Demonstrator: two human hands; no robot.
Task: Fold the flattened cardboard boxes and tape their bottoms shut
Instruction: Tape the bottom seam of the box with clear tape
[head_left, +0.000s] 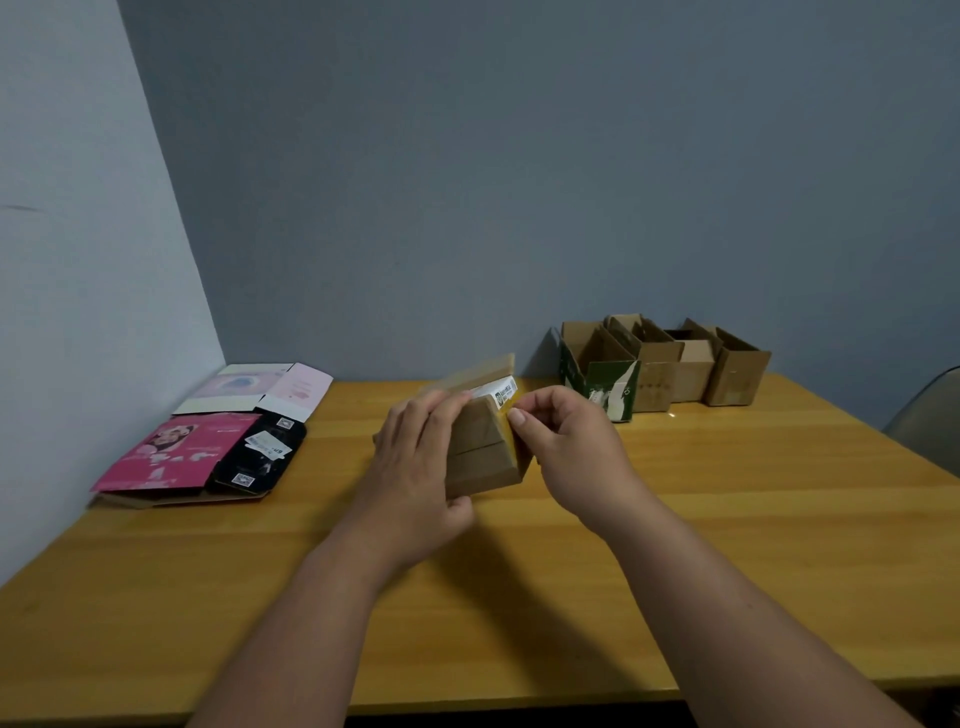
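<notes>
A small brown cardboard box (483, 452) stands tilted on the wooden table (519, 597), its closed flaps facing me and a white label near its top. My left hand (415, 467) grips its left side, thumb curled under the lower edge. My right hand (566, 447) is at the box's right edge, thumb and forefinger pinched together at the upper corner. A strip of clear tape (478, 371) rises behind the box top.
Several folded brown boxes (691, 364) and a green-sided one (602, 382) stand at the back right. Flattened pink, white and black cartons (208, 441) lie at the left by the wall. A grey chair back (930, 415) shows at the right edge.
</notes>
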